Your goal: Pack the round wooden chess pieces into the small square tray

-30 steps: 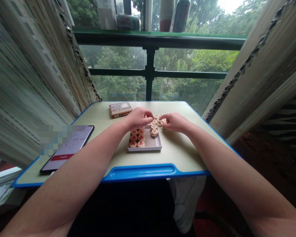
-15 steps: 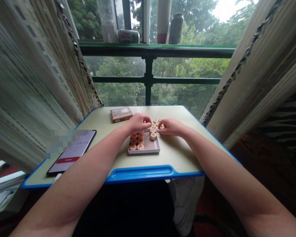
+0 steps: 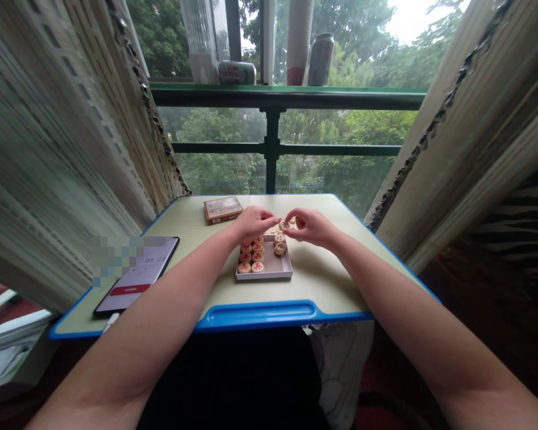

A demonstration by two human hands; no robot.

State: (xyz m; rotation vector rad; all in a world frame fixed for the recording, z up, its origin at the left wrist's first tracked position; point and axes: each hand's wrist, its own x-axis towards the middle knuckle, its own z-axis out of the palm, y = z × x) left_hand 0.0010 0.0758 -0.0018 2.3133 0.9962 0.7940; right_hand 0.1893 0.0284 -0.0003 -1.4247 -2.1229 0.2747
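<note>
A white shallow box point(image 3: 264, 276) holds rows of round xiangqi pieces with red characters point(image 3: 257, 257) on its left side. Near its right wall, a short stack of dark-lettered pieces point(image 3: 280, 247) stands. My right hand point(image 3: 312, 228) pinches a dark-lettered xiangqi piece point(image 3: 284, 225) between thumb and forefinger, just above the box's far right corner. Over the far left part of the box is my left hand point(image 3: 255, 222), its fingers stretched toward that piece and apparently holding nothing. More pieces lie partly hidden behind my hands.
A small brown box point(image 3: 223, 209) lies at the table's far left. To the left, a phone point(image 3: 134, 286) with a cable rests on the blue-edged table point(image 3: 332, 286). Cans point(image 3: 321, 60) and cups stand on the window ledge; curtains hang at both sides.
My right hand has lifted a piece from the group beyond the box and brought it left. My left hand's fingers have straightened toward it. The view has shifted slightly.
</note>
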